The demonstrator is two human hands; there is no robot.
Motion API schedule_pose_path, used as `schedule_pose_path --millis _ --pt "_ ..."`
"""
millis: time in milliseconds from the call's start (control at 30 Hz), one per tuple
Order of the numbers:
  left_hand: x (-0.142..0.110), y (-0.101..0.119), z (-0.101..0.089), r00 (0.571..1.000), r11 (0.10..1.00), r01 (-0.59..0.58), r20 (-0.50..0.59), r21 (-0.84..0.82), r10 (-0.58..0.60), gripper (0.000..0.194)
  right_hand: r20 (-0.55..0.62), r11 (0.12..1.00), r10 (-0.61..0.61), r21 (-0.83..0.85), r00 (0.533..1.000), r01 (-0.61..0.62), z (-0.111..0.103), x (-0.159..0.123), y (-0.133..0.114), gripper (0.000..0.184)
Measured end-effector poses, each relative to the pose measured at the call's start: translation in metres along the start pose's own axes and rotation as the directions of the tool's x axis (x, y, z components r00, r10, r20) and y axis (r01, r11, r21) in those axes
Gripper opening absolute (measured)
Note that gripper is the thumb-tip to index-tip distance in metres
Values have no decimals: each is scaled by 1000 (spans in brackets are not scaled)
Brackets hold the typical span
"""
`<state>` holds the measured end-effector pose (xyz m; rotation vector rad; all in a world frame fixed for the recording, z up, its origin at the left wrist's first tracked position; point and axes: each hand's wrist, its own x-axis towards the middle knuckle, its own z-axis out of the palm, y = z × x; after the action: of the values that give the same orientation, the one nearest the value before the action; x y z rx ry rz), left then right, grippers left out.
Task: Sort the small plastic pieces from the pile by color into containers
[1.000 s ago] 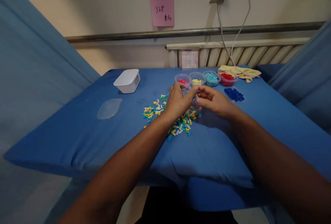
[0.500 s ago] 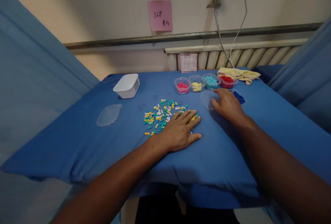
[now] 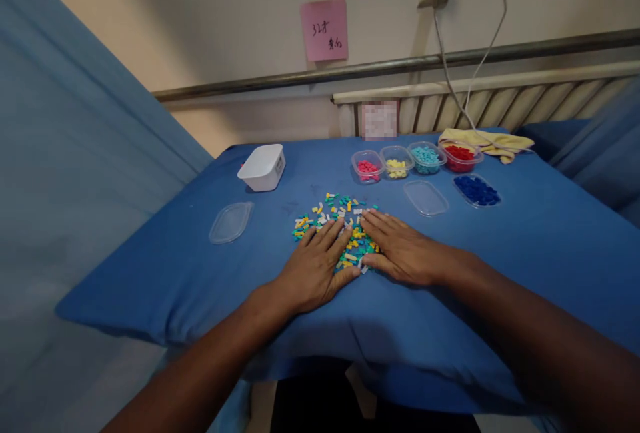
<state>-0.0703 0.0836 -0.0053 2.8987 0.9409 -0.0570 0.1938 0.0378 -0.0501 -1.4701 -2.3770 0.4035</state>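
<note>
A loose heap of small yellow, green, white and teal pieces (image 3: 336, 220) lies on the blue cloth-covered table (image 3: 525, 246). My left hand (image 3: 313, 266) rests flat on the near left of the heap, fingers stretched out. My right hand (image 3: 400, 250) lies flat on the near right of it, fingers spread and pointing left into the pieces. Neither hand holds anything. Behind the heap stand small clear tubs of pink (image 3: 367, 166), yellow (image 3: 397, 163), light blue (image 3: 427, 155) and red (image 3: 459, 155) pieces. An empty clear tub (image 3: 425, 197) and a tub of dark blue pieces (image 3: 477, 190) sit to the right.
A white box (image 3: 263, 166) stands at the back left, with a clear lid (image 3: 231, 222) lying in front of it. A yellow cloth (image 3: 487, 140) lies at the back right by a radiator (image 3: 500, 103). Blue fabric hangs on both sides. A pink note (image 3: 325, 29) is stuck to the wall.
My right hand left the empty clear tub and came down onto the right of the heap. My left hand shifted slightly left on the pieces. A second ago both hands met above the heap.
</note>
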Motion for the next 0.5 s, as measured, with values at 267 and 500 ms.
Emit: schedule_pose_path --millis 267,500 --pt "24 -43 -6 995 996 85 -56 -15 -86 81 -64 1000 -12 -3 998 12 -4 23 -1 80" --pt "34 -59 7 978 969 205 -12 -140 -209 81 35 991 -130 -21 991 130 4 15 -24 98"
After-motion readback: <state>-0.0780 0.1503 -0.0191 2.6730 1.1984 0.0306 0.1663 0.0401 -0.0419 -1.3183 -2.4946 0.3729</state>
